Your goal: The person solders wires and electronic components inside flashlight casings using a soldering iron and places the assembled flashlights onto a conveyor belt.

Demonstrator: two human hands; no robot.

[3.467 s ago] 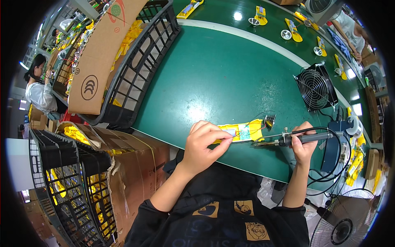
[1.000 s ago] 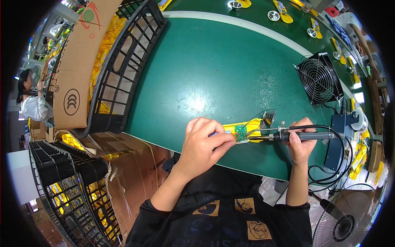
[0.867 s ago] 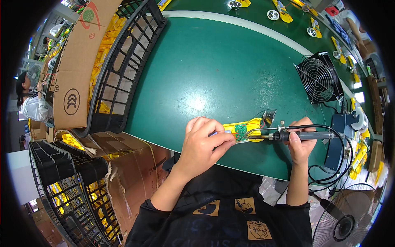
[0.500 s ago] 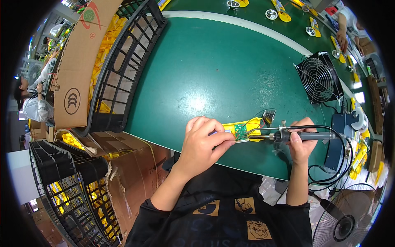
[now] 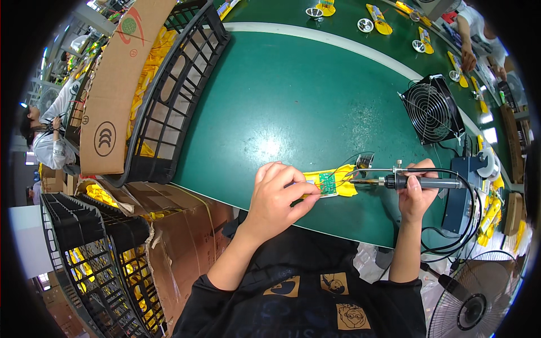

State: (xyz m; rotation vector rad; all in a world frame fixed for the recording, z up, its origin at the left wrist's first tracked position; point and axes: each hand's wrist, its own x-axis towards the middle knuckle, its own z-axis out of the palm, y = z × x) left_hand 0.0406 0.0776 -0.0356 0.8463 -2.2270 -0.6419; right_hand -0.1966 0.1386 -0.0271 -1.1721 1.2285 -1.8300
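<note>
My left hand pinches the left end of a yellow plastic housing on the green table. In the housing sits a small green circuit board with thin wires attached. A shiny reflector cup lies just beyond its right end, a dark wire looping over from the board. My right hand is closed round a soldering iron, a thin feed tube clamped along it. The iron points left, its tip over the housing's right part, to the right of the board. Whether the tip touches anything I cannot tell.
A black fan stands at the right, beside a blue solder-feed box with black cables. At left, a black crate holds yellow parts behind a cardboard flap. Beyond the table's pale rim lie more housings; a co-worker's hand is there.
The soldering iron has drawn back slightly to the right, its tip leaving the board. My left hand stays on the housing. The whole view has shifted a little.
</note>
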